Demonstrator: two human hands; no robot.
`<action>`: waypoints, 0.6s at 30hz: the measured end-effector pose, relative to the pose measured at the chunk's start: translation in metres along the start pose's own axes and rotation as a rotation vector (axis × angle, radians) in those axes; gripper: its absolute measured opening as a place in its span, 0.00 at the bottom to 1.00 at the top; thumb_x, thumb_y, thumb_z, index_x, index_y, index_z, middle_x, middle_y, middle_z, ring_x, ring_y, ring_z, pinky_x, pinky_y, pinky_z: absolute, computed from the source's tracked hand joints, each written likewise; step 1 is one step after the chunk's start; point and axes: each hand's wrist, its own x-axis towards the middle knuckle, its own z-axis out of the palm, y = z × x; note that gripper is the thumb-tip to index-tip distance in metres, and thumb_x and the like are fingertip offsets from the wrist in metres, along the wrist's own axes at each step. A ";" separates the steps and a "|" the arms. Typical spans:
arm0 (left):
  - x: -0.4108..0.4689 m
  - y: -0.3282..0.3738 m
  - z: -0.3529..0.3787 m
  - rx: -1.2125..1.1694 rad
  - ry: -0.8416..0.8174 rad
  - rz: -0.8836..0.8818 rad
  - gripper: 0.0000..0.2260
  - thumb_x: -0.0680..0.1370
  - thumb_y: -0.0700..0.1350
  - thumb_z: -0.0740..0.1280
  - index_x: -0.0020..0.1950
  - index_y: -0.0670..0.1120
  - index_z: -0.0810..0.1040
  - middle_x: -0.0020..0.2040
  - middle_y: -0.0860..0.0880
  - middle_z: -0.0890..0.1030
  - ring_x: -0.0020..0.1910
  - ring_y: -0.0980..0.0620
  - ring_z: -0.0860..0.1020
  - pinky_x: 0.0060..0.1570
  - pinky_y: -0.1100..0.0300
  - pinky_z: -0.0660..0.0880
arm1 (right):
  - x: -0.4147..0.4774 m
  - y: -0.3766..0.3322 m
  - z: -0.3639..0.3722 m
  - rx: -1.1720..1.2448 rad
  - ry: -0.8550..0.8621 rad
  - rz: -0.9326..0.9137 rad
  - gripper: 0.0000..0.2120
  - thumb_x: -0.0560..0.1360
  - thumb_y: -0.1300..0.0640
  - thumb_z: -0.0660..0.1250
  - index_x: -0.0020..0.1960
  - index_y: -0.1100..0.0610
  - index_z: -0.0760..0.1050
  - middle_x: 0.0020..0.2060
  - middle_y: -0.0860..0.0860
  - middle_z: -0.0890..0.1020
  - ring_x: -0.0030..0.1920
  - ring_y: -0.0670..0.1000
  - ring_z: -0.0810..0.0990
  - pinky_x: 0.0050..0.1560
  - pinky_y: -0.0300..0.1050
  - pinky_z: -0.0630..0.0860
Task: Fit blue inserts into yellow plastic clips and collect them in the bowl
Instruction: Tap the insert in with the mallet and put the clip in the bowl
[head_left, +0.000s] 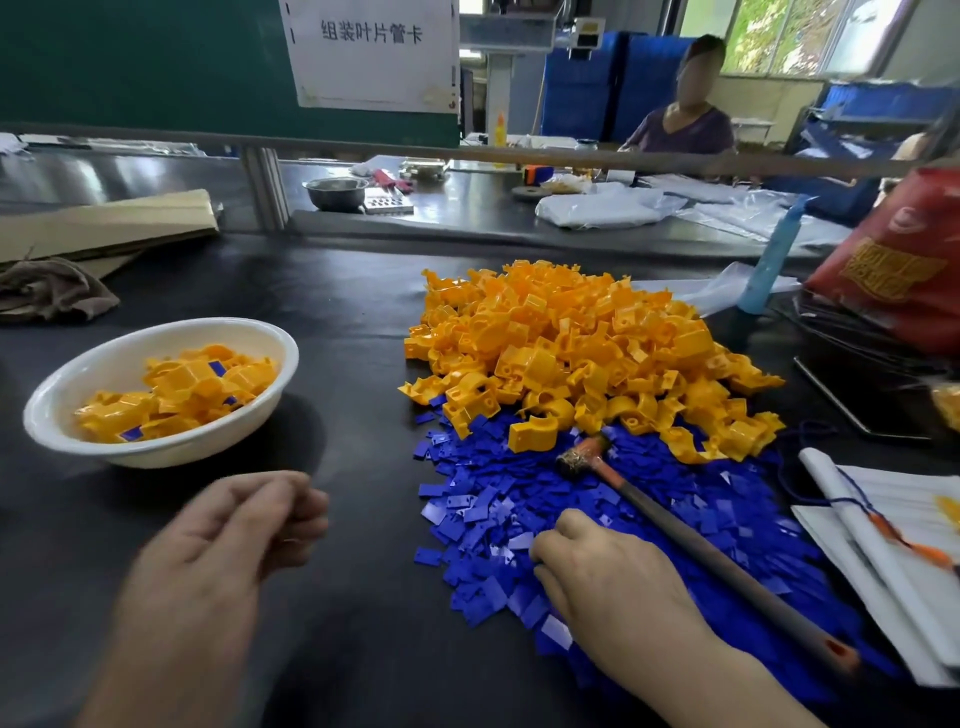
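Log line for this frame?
step: reaching for insert | right hand: fingertips on blue inserts | left hand: loosely curled, empty | bowl: partly filled | hammer: lying on inserts

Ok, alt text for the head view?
A person's right hand rests fingertips-down on a pile of blue inserts; the left hand hovers loosely curled. Nearby lie a heap of yellow clips, a hammer, and a white bowl of assembled clips.

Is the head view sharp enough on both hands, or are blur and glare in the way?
Head view: left hand is motion-blurred; right hand on the blue inserts is sharper; edges bow from the wide lens; window glare sits on the far bench, not the bowl.
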 end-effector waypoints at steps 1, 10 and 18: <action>-0.005 0.009 0.017 0.073 -0.090 0.028 0.11 0.79 0.41 0.63 0.44 0.52 0.83 0.40 0.48 0.86 0.37 0.54 0.83 0.38 0.57 0.80 | 0.000 0.002 0.001 0.016 0.017 0.005 0.05 0.81 0.51 0.55 0.52 0.49 0.70 0.47 0.47 0.70 0.40 0.53 0.74 0.36 0.50 0.74; 0.016 -0.017 0.099 0.710 -0.360 0.279 0.14 0.75 0.57 0.66 0.59 0.60 0.73 0.46 0.64 0.77 0.47 0.66 0.75 0.44 0.67 0.74 | 0.000 0.020 -0.007 0.240 0.179 0.037 0.08 0.80 0.55 0.58 0.56 0.45 0.69 0.49 0.44 0.70 0.43 0.48 0.75 0.43 0.45 0.76; 0.072 -0.031 0.156 0.966 -0.322 0.361 0.25 0.76 0.56 0.65 0.72 0.50 0.68 0.65 0.51 0.77 0.65 0.48 0.71 0.60 0.50 0.72 | -0.005 0.019 -0.001 0.316 0.288 0.060 0.07 0.80 0.56 0.60 0.54 0.49 0.76 0.48 0.45 0.74 0.46 0.46 0.74 0.47 0.41 0.74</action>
